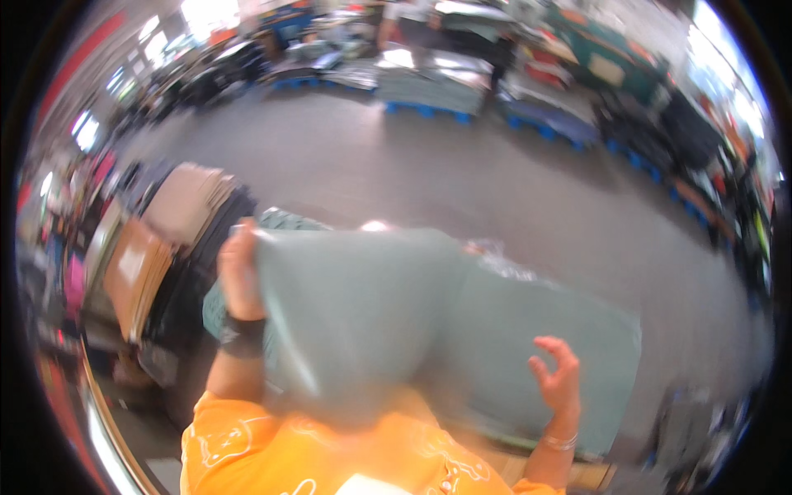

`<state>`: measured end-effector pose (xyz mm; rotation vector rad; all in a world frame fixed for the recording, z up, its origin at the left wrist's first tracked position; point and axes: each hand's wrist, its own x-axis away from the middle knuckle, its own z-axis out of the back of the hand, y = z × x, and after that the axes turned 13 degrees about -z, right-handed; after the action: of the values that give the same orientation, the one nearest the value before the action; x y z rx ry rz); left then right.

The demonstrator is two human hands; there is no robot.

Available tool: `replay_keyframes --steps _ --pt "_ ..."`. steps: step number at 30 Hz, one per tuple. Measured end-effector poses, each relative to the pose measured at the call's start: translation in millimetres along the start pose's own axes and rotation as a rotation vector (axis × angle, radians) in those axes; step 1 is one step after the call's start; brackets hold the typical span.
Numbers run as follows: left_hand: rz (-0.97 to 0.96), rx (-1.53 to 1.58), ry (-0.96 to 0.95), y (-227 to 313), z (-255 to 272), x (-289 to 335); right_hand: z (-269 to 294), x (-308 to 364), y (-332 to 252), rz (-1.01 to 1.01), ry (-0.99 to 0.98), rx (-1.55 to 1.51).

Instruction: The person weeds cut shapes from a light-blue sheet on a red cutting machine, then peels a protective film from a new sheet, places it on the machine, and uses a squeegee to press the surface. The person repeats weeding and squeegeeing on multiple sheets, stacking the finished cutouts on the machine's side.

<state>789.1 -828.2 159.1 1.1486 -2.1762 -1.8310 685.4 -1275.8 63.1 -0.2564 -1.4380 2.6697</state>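
Observation:
A large, flexible grey-green sheet (359, 297) is lifted in front of my body, its left part raised and curved. My left hand (239, 272), with a dark band at the wrist, is closed on the sheet's upper left corner. Under and to the right lies another flat grey-green expanse (594, 338); whether it is the same sheet or a separate one I cannot tell. Over this right part hovers my right hand (561, 379), fingers curved and apart, holding nothing. A textured green piece (289, 220) shows behind the raised sheet. Motion blurs the sheet's lower edge.
To the left stand stacks of beige sheets (186, 202) and orange-brown sheets (136, 264). Grey floor (330, 157) stretches ahead. Along the far side, piled material rests on blue pallets (425, 111), with a person (404, 21) behind. Dark items (685, 425) are at the lower right.

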Motion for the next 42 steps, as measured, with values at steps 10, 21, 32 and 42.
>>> replay_keyframes --steps 10,21,32,42 --pt "0.180 0.189 -0.075 31.7 87.2 -49.2 -200.3 -26.5 -282.6 1.376 -0.608 0.076" --pt "-0.013 0.180 0.077 56.0 286.2 -184.9 -414.5 -8.8 -500.6 2.320 -0.781 0.070" --pt "-0.232 -0.311 -0.058 94.2 507.6 -63.2 -641.8 33.3 -728.1 1.586 0.402 -1.233" --pt "0.146 0.234 0.268 42.5 636.7 95.8 -851.2 209.3 -891.2 1.537 0.101 -1.029"
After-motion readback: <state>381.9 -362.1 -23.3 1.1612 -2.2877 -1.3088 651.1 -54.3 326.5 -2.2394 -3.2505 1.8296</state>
